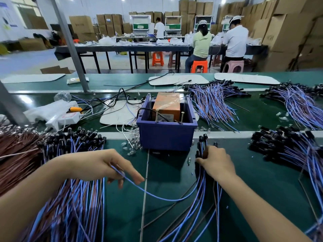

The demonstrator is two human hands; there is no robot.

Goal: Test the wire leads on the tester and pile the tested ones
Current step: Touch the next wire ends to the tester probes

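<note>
We are pinching one light, limp blue wire lead (152,194) in our left hand (108,165). Our right hand (216,163) is gripping a floppy bundle of blue and brown leads (201,182) near its stiffer black plastic ends (201,139).

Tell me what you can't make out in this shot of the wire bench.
Head view throughout.
Orange tester: base hidden by the blue bin wall; label too small to read.
Right hand: fingertips hidden by the leads it grips.
Left pile: cut off by the frame's edge.
</note>
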